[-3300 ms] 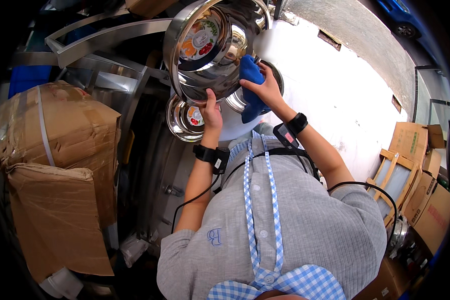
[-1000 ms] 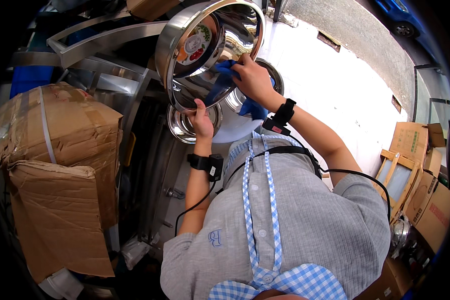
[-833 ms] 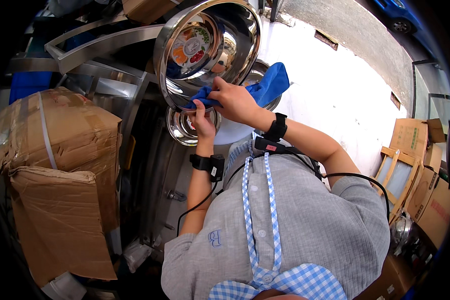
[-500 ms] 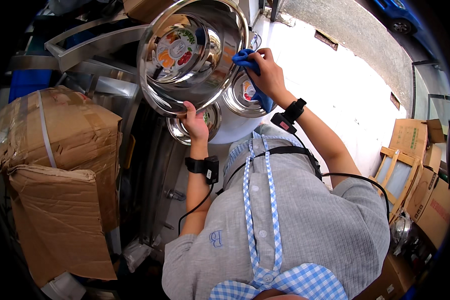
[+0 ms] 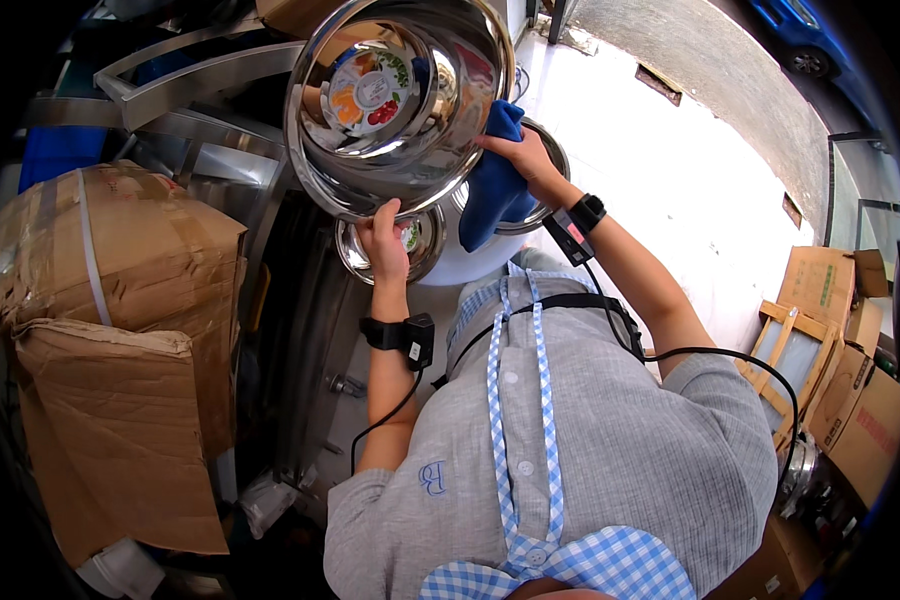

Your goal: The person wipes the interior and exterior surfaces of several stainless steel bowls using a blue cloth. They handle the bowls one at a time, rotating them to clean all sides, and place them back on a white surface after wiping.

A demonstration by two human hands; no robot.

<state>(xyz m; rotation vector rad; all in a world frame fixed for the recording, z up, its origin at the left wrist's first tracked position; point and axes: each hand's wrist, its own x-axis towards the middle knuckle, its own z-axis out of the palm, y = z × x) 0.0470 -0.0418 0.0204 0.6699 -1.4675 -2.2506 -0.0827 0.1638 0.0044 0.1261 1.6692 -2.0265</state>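
Note:
A large shiny steel basin [image 5: 400, 165] is held up and tilted, its inside facing me, with a round fruit-printed label [image 5: 372, 92] on its bottom. My left hand [image 5: 383, 243] grips the near rim, thumb over the edge. At the right rim, my right hand [image 5: 530, 165] is closed on a blue cloth [image 5: 490, 195], which hangs down and is pressed against the basin's edge. Below are two smaller steel basins, one [image 5: 431, 255] by my left hand and another [image 5: 560, 150] partly hidden behind the cloth and my right hand.
Both smaller basins rest on a white surface [image 5: 467, 268]. Large taped cardboard boxes [image 5: 150, 245] and metal frames [image 5: 205, 85] crowd the left. To the right lie pale floor [image 5: 660, 190], a wooden crate [image 5: 785, 345] and more cartons [image 5: 870, 410]. Cables run from both wrist devices.
The basin has shifted slightly to the right. My right hand has moved a little down along the rim, and the blue cloth now hangs lower and more spread out.

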